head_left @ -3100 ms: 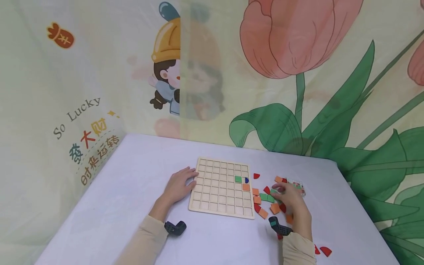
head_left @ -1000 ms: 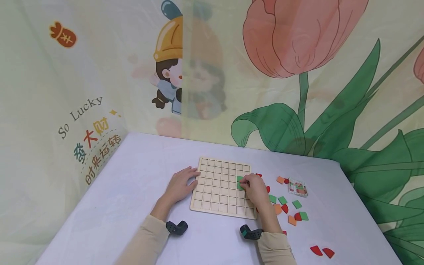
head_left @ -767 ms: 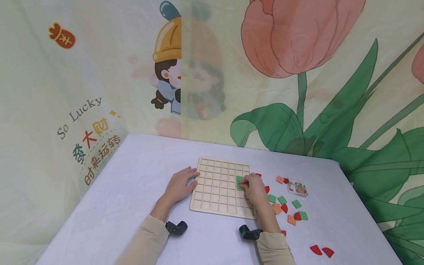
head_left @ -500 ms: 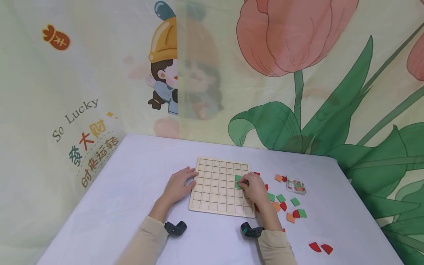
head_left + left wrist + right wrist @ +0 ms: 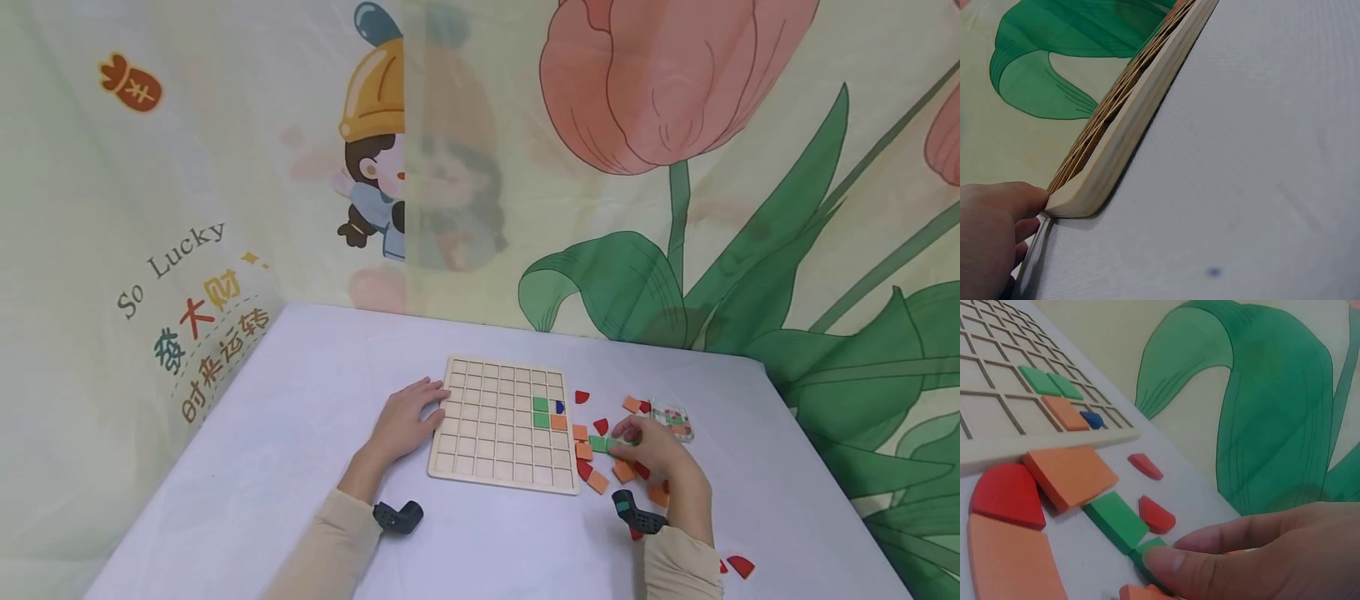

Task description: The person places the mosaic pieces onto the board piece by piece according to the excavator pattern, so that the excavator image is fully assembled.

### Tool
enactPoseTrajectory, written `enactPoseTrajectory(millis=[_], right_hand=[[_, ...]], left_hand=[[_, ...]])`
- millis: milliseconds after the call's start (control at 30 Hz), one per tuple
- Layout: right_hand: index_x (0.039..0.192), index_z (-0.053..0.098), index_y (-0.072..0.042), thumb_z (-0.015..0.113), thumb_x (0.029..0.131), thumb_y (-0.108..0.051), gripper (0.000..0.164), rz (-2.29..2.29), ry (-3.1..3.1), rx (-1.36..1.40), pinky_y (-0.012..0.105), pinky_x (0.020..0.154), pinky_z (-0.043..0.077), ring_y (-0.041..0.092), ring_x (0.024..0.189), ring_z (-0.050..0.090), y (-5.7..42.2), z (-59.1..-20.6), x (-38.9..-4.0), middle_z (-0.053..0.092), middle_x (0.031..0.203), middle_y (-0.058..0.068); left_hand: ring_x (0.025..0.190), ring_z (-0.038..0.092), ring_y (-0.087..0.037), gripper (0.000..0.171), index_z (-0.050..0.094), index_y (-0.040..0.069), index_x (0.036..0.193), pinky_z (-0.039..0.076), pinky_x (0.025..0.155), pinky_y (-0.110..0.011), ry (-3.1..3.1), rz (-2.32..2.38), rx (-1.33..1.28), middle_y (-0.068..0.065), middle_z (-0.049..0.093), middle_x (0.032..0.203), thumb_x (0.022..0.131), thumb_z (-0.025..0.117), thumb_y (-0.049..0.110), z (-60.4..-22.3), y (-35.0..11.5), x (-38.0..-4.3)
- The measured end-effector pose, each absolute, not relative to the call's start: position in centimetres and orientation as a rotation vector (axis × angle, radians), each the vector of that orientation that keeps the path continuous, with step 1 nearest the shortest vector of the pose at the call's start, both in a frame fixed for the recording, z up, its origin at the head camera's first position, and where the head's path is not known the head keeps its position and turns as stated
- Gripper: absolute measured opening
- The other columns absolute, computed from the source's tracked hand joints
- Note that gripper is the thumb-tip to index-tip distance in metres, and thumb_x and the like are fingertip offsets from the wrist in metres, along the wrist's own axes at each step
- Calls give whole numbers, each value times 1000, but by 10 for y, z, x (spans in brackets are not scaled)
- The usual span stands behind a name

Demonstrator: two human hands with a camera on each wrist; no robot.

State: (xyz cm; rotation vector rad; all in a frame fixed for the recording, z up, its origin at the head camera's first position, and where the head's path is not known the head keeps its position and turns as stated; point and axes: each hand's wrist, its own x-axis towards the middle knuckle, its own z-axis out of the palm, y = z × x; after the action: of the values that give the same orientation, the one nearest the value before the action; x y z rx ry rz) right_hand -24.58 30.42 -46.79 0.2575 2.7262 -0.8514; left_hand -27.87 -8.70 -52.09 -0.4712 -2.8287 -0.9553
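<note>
A pale wooden grid board lies on the white table. In its right part sit two green tiles, an orange tile and a dark blue half-round piece. My left hand rests at the board's left edge with fingers extended; its thumb touches the rim in the left wrist view. Right of the board, my right hand pinches a green square tile between thumb and forefinger, the tile partly hidden by the thumb. Another green tile lies against it.
Around the right hand lie several loose orange tiles and red quarter-round pieces. A small patterned card lies behind that hand. Another red piece is near the front right. A printed curtain hangs behind the table.
My right hand has left the board and moved right to the loose tiles, where it takes hold of a green one. A second green tile now shows in the grid. The left hand stays put.
</note>
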Motion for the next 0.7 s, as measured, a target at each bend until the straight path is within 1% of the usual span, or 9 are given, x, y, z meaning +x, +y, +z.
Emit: enactPoseTrajectory(millis=[67, 167, 300, 400, 567, 700], right_hand=[[109, 59, -10, 77, 79, -22, 37, -852, 2697, 301, 27, 63, 53, 24, 90, 50, 307, -468, -243, 57, 105, 14], [107, 59, -9, 77, 79, -20, 36, -842, 2700, 340, 27, 62, 53, 25, 88, 50, 306, -468, -243, 56, 104, 16], [103, 61, -8, 77, 79, -15, 30, -828, 2724, 355, 25, 62, 51, 23, 84, 50, 304, -469, -245, 57, 97, 13], [102, 62, -8, 77, 78, -14, 29, -825, 2740, 347, 25, 63, 51, 22, 83, 50, 303, -470, -247, 57, 93, 10], [103, 58, -6, 77, 79, -13, 31, -857, 2756, 342, 25, 63, 51, 22, 82, 51, 304, -470, -247, 57, 91, 11], [103, 58, -6, 74, 82, -15, 28, -875, 2793, 344, 23, 63, 50, 23, 83, 51, 305, -470, -248, 57, 91, 11]], left_hand=[[139, 37, -24, 37, 60, 17, 127, 29, 113, -52, -2830, -953, -468, -3, 52, 141, 92, 59, 27, -521, -87, -278], [139, 37, -24, 37, 60, 17, 127, 29, 113, -52, -2831, -953, -467, -3, 52, 141, 92, 59, 27, -520, -87, -278], [139, 37, -24, 36, 60, 17, 127, 29, 113, -52, -2828, -954, -476, -3, 52, 141, 92, 59, 26, -521, -87, -279], [139, 37, -25, 36, 61, 17, 127, 29, 112, -52, -2824, -957, -478, -3, 52, 141, 92, 59, 27, -521, -87, -279], [139, 37, -24, 36, 61, 17, 127, 29, 113, -51, -2826, -963, -475, -2, 52, 141, 92, 59, 27, -521, -87, -279], [140, 37, -24, 36, 61, 17, 127, 29, 113, -51, -2829, -970, -471, -2, 52, 142, 92, 58, 27, -522, -87, -278]])
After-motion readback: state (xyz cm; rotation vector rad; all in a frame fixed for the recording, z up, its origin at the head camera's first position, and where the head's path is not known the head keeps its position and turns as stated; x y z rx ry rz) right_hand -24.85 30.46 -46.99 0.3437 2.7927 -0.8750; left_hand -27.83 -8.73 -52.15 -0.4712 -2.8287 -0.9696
